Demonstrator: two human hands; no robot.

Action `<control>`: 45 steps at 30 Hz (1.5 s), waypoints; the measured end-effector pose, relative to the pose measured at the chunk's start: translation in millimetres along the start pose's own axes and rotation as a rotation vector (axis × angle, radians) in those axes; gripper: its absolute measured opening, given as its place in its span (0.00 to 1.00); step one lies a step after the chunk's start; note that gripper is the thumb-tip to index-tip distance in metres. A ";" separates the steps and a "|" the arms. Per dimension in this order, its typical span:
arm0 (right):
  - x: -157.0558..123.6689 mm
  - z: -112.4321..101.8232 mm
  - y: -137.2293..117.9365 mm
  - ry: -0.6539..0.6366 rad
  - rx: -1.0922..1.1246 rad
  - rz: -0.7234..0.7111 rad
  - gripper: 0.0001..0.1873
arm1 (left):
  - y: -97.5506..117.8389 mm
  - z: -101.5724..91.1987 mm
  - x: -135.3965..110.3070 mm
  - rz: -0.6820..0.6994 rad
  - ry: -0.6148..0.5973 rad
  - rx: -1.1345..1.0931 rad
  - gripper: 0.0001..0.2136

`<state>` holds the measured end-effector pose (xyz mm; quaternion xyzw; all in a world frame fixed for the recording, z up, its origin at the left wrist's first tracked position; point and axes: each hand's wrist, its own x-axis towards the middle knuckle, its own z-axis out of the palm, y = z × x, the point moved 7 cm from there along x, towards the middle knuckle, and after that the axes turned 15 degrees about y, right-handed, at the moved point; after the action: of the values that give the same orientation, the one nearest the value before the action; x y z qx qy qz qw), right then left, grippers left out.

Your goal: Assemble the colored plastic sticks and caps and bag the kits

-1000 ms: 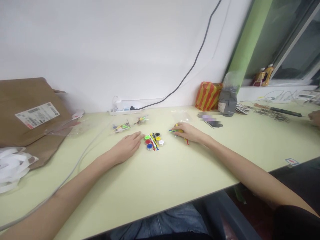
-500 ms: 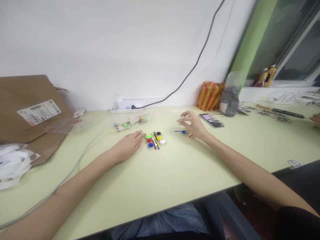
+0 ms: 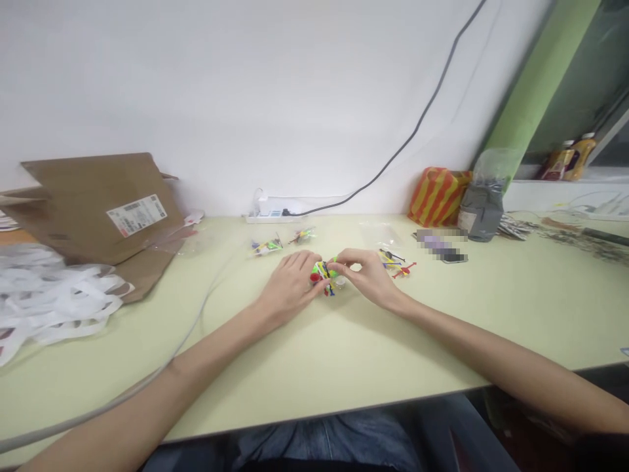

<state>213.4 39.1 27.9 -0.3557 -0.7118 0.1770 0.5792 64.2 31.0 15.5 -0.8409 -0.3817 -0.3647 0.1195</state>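
Small coloured pieces, some round and some long and thin, lie in a tight cluster on the tabletop, between the person's two hands and partly covered by them. The left hand curves along the cluster's left side, its thumb reaching across the near edge beside a red round piece; whether it grips anything or only steadies the group, I cannot tell. The right hand comes in from the other side with thumb and forefinger nearly together, a narrow pinch at a green piece, though whether that piece is truly held is hidden. To handle this well, I would let the left hand act as a soft fence and pick with the right fingertips alone, since the round pieces look likely to roll and the thin ones to snag on each other. A low, light touch should disturb the neighbours least. Just beyond the right hand lies a second group of arrow-shaped pieces, best kept out of the wrist's path. Farther back are a clear plastic bag, two small bundles and a phone.
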 end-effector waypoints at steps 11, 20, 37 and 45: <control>2.9 -22.9 17.1 0.195 -0.126 0.040 0.25 | -2.5 1.9 -1.0 -0.030 -0.048 -0.043 0.13; 16.0 -36.7 41.1 0.254 -0.305 -0.019 0.24 | -4.9 26.7 -4.9 -0.067 -0.213 -0.076 0.29; 21.0 -65.2 46.4 0.387 -0.201 0.018 0.23 | -14.6 107.0 40.2 -0.217 -0.428 0.149 0.38; 22.1 -67.0 44.7 0.402 -0.198 -0.012 0.21 | -12.7 113.7 37.6 -0.145 -0.427 0.159 0.33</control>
<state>288.8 74.7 31.5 -0.4349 -0.5979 0.0283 0.6727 131.0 114.9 -39.2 -0.8572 -0.4851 -0.1551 0.0754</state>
